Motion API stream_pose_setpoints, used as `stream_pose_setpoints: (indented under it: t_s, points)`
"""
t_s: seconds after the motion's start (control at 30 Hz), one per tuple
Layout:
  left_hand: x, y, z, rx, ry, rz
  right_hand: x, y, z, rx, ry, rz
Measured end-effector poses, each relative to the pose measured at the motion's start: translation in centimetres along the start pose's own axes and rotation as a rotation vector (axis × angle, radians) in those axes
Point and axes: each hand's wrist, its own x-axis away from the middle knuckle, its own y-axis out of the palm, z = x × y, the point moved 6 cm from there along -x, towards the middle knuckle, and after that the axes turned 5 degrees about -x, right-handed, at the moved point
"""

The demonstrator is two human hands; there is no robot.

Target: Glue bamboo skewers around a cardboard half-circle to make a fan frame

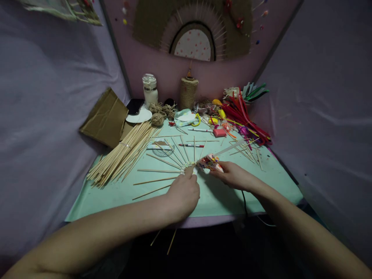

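On the mint-green mat (pixel 116 193) lies a fan of thin wooden sticks (pixel 165 159) radiating from a small hub. My left hand (pixel 184 192) rests at that hub, fingers curled and pressing on the stick ends. My right hand (pixel 232 175) is closed round a colourful glue gun (pixel 209 162) whose tip points at the hub; a pale glue stick juts from its back. The fingertips of both hands are partly hidden.
A large bundle of loose sticks (pixel 124 153) lies left. Folded cardboard (pixel 106 118), twine balls (pixel 158 116), a white jar (pixel 150 90), a jute spool (pixel 188 93), a pen (pixel 192 145), red pipe cleaners (pixel 247 116) and scattered sticks crowd the back. Purple cloth walls enclose the table.
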Motion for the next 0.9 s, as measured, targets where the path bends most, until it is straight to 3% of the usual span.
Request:
stream_pose_setpoints:
  t_s: [0.17,0.4,0.57,0.67,0.77,0.9]
  points:
    - [-0.6,0.8,0.1,-0.012,-0.054,0.056,-0.2,0.2,0.6,-0.05,0.038,-0.015]
    - [-0.5,0.4,0.1,-0.01,-0.031,0.046,-0.1,-0.3,1.4,-0.183,0.129,0.0]
    - [-0.1,-0.4,-1.2,0.069,-0.04,0.079,0.8,-0.9,1.8,-0.262,0.089,0.061]
    - [0.1,-1.2,-2.7,0.094,-0.065,0.099,1.4,-1.1,3.2,-0.226,0.039,0.156]
    - [0.0,-1.7,-4.0,0.102,-0.101,0.102,2.1,-2.0,5.0,-0.059,0.009,0.343]
    - [-0.1,-1.3,-3.7,0.11,-0.081,0.081,3.2,-4.2,7.2,0.272,0.112,0.583]
